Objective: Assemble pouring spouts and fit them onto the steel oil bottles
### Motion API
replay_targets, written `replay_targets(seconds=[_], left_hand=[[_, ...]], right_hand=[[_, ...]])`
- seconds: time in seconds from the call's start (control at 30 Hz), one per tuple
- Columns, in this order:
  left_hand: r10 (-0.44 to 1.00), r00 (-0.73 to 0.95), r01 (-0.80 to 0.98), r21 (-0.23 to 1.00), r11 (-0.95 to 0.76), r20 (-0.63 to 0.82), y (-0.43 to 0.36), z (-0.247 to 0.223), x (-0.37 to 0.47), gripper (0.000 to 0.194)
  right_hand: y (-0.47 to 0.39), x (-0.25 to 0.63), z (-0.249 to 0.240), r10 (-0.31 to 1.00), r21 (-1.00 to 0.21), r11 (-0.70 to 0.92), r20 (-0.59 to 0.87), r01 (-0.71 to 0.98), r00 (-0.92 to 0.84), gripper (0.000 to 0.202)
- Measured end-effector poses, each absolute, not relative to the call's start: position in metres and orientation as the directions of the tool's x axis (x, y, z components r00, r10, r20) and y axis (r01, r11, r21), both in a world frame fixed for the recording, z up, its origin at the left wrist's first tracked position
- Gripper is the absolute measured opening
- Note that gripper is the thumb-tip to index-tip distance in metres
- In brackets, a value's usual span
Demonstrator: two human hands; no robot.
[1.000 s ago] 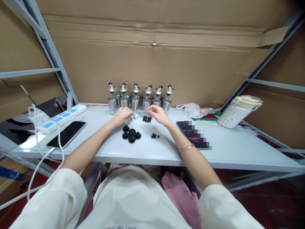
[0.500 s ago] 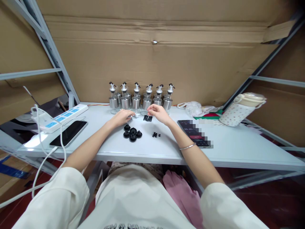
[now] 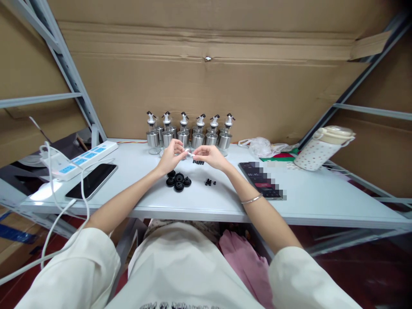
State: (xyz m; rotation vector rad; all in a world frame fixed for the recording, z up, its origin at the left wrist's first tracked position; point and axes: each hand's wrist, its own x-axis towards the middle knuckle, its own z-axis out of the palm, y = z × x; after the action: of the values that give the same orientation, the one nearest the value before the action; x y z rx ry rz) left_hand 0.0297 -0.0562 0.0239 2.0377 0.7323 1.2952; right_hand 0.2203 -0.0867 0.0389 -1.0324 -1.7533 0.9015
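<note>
Both our forearms (image 3: 267,223) reach forward over the smooth, pale table (image 3: 222,199), left hand (image 3: 172,157) and right hand (image 3: 211,157) angled inward, fingertips nearly meeting. Each pinches narrowly at a small white piece (image 3: 192,154) between them, before glass bottles (image 3: 197,140) banded with shiny metal. Round, stepped black caps (image 3: 179,187) lie nearer us. Fingertips hide much of the piece; we cannot make out its shape.

bottles (image 3: 197,140) blocking the back, black caps (image 3: 179,177) nearer, free tabletop (image 3: 322,193) right of phone (image 3: 264,185)
</note>
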Motion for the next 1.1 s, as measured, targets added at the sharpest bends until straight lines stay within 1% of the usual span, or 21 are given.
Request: replay_targets(seconds=[0.03, 0.07, 0.1, 0.17, 0.23, 0.27, 0.37, 0.53, 0.6, 0.63, 0.73, 0.8, 0.87, 0.97, 1.1], left_hand=[[0.710, 0.385, 0.166, 0.713, -0.681, 0.589, -0.056, 0.024, 0.029, 0.026], [0.682, 0.419, 0.225, 0.659, -0.718, 0.600, -0.056, 0.024, 0.027, 0.024], [0.638, 0.467, 0.293, 0.573, -0.765, 0.613, -0.057, 0.025, 0.025, 0.023], [0.526, 0.583, 0.404, 0.340, -0.849, 0.619, -0.057, 0.027, 0.022, 0.024], [0.424, 0.684, 0.444, 0.122, -0.888, 0.594, -0.059, 0.029, 0.020, 0.026], [0.387, 0.718, 0.449, 0.040, -0.893, 0.578, -0.059, 0.030, 0.020, 0.027], [0.319, 0.776, 0.453, -0.129, -0.882, 0.544, -0.060, 0.028, 0.023, 0.032], [0.215, 0.827, 0.432, -0.342, -0.835, 0.520, -0.059, 0.025, 0.025, 0.034], [0.166, 0.840, 0.410, -0.403, -0.819, 0.516, -0.059, 0.025, 0.025, 0.035], [0.146, 0.842, 0.402, -0.423, -0.812, 0.520, -0.060, 0.026, 0.024, 0.034], [0.119, 0.832, 0.402, -0.442, -0.802, 0.542, -0.062, 0.028, 0.024, 0.031], [0.113, 0.821, 0.401, -0.424, -0.812, 0.560, -0.064, 0.030, 0.024, 0.028], [0.109, 0.809, 0.395, -0.396, -0.829, 0.578, -0.064, 0.031, 0.024, 0.025], [0.108, 0.792, 0.393, -0.365, -0.844, 0.601, -0.064, 0.031, 0.022, 0.021], [0.063, 0.769, 0.380, -0.376, -0.845, 0.636, -0.062, 0.030, 0.021, 0.019]], right_hand=[[-0.086, 0.221, 0.039, 0.910, -0.881, 0.391, 0.326, 0.265, -0.256, 0.027], [-0.086, 0.221, 0.039, 0.908, -0.878, 0.399, 0.338, 0.264, -0.246, 0.027], [-0.086, 0.222, 0.040, 0.905, -0.873, 0.411, 0.356, 0.262, -0.234, 0.027], [-0.085, 0.225, 0.041, 0.894, -0.864, 0.439, 0.394, 0.244, -0.212, 0.026], [-0.086, 0.227, 0.044, 0.890, -0.865, 0.447, 0.403, 0.229, -0.215, 0.026], [-0.086, 0.228, 0.044, 0.892, -0.869, 0.439, 0.390, 0.229, -0.230, 0.026], [-0.088, 0.228, 0.046, 0.900, -0.883, 0.401, 0.329, 0.245, -0.285, 0.029], [-0.091, 0.231, 0.049, 0.907, -0.904, 0.338, 0.238, 0.262, -0.348, 0.037], [-0.093, 0.239, 0.053, 0.902, -0.891, 0.300, 0.150, 0.339, -0.404, 0.037], [-0.094, 0.244, 0.055, 0.895, -0.875, 0.275, 0.083, 0.398, -0.437, 0.036], [-0.097, 0.261, 0.059, 0.824, -0.791, 0.160, -0.222, 0.590, -0.521, 0.037], [-0.097, 0.269, 0.057, 0.750, -0.732, 0.112, -0.381, 0.672, -0.541, 0.041], [-0.095, 0.273, 0.052, 0.698, -0.697, 0.112, -0.452, 0.709, -0.555, 0.043], [-0.090, 0.274, 0.045, 0.653, -0.673, 0.134, -0.493, 0.728, -0.576, 0.042], [-0.086, 0.275, 0.041, 0.658, -0.653, 0.102, -0.522, 0.751, -0.543, 0.039]])
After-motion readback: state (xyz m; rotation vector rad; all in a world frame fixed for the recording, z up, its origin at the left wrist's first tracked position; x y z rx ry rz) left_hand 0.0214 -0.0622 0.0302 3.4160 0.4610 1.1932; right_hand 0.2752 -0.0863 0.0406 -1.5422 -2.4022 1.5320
